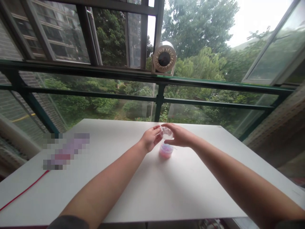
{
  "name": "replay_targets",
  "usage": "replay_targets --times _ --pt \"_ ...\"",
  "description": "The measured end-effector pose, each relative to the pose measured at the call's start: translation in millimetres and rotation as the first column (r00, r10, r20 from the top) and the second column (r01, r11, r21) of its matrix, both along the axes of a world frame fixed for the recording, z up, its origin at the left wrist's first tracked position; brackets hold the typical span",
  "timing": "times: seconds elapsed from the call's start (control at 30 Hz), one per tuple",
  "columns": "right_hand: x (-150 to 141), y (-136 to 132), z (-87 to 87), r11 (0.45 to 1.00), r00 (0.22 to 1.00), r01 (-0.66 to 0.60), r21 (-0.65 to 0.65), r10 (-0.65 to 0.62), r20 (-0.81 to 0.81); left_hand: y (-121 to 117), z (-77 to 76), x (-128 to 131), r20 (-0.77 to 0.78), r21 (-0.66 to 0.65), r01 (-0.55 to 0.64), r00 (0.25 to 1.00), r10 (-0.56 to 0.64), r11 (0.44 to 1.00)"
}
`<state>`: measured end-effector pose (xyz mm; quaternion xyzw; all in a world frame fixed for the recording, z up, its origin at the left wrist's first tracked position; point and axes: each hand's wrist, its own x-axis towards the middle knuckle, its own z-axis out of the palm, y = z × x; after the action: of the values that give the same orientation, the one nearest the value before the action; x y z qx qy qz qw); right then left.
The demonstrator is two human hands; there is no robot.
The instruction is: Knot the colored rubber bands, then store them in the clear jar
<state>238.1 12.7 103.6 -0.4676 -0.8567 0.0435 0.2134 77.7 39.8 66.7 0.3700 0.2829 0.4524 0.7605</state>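
Note:
A clear, round plastic piece (167,133), like a small lid or cup, is held above the table between both hands. My left hand (152,138) is closed on its left side, with the fingertips at the rim. From the right, my right hand (179,135) curves round the same piece, thumb below and fingers above. Just beneath them, a small round tub (166,152) with pink contents and a lilac-tinted upper part stands upright on the white table (133,190). Whether the clear piece belongs to the tub I cannot tell.
A blurred-out purplish object (66,151) lies at the table's left, with a red cable (26,190) running from it off the edge. A round fan-like device (164,58) sits on the sill beyond the green railing (107,94). Windows and trees are behind.

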Motion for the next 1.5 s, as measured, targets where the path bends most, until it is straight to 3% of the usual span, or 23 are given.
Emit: replay_targets --times 0.1,0.17,0.2,0.27,0.33,0.37,0.5,0.6,0.8,0.9,0.97,1.1,1.2,1.3,1.43,1.5 --pt "5 2 2.8 0.998 0.997 0.067 -0.017 -0.067 0.032 4 -7.4 1 -0.169 0.079 -0.034 0.985 0.047 0.996" --pt "18 5 4.7 0.986 0.987 0.158 -0.053 -0.158 0.016 10 -9.6 3 -0.407 0.288 -0.052 0.897 0.172 0.956" --pt "27 5 4.8 0.975 0.977 0.212 -0.073 -0.213 -0.007 13 -9.0 5 -0.516 0.430 -0.009 0.818 0.254 0.903" --pt "47 6 2.6 0.944 0.944 0.309 -0.115 -0.319 -0.080 20 -4.5 15 -0.696 0.633 0.263 0.605 0.386 0.729" --pt "68 3 -2.4 0.919 0.903 0.361 -0.156 -0.387 -0.188 26 2.1 35 -0.813 0.579 0.601 0.373 0.447 0.552" --pt "78 0 -5.3 0.915 0.883 0.362 -0.177 -0.397 -0.250 29 4.9 47 -0.845 0.512 0.688 0.297 0.444 0.514" --pt "109 -19 -17.1 0.933 0.799 0.246 -0.261 -0.348 -0.490 38 5.5 97 -0.900 0.334 0.815 0.127 0.416 0.473" --pt "123 -36 -28.2 0.921 0.696 0.167 -0.353 -0.364 -0.619 43 -2.2 117 -0.907 0.242 0.860 0.037 0.419 0.449" --pt "135 -51 -70.9 0.830 0.384 0.086 -0.551 -0.538 -0.751 44 -6.5 117 -0.867 0.208 0.925 0.025 0.497 0.317" --pt "134 -50 -91.9 0.834 0.238 0.065 -0.548 -0.546 -0.803 41 -4.2 116 -0.845 0.206 0.939 0.030 0.533 0.274" --pt "133 -50 -100.5 0.848 0.181 0.067 -0.526 -0.529 -0.829 39 -3.8 115 -0.834 0.211 0.945 0.041 0.551 0.249" --pt "131 -50 -106.4 0.868 0.154 0.082 -0.489 -0.496 -0.855 32 -7.1 115 -0.815 0.166 0.969 0.030 0.578 0.183" --pt "130 -51 -107.4 0.876 0.157 0.104 -0.470 -0.481 -0.862 27 -8.3 117 -0.814 0.161 0.967 0.017 0.581 0.197" --pt "129 -51 -108.0 0.884 0.160 0.114 -0.454 -0.468 -0.869 25 1.0 115 -0.818 0.198 0.957 0.043 0.573 0.211" --pt "129 -54 -108.1 0.889 0.157 0.142 -0.434 -0.454 -0.877 36 28.6 94 -0.806 0.350 0.902 0.152 0.572 0.253" --pt "130 -56 -108.6 0.891 0.166 0.156 -0.427 -0.450 -0.877 45 39.4 73 -0.808 0.483 0.817 0.277 0.520 0.316"
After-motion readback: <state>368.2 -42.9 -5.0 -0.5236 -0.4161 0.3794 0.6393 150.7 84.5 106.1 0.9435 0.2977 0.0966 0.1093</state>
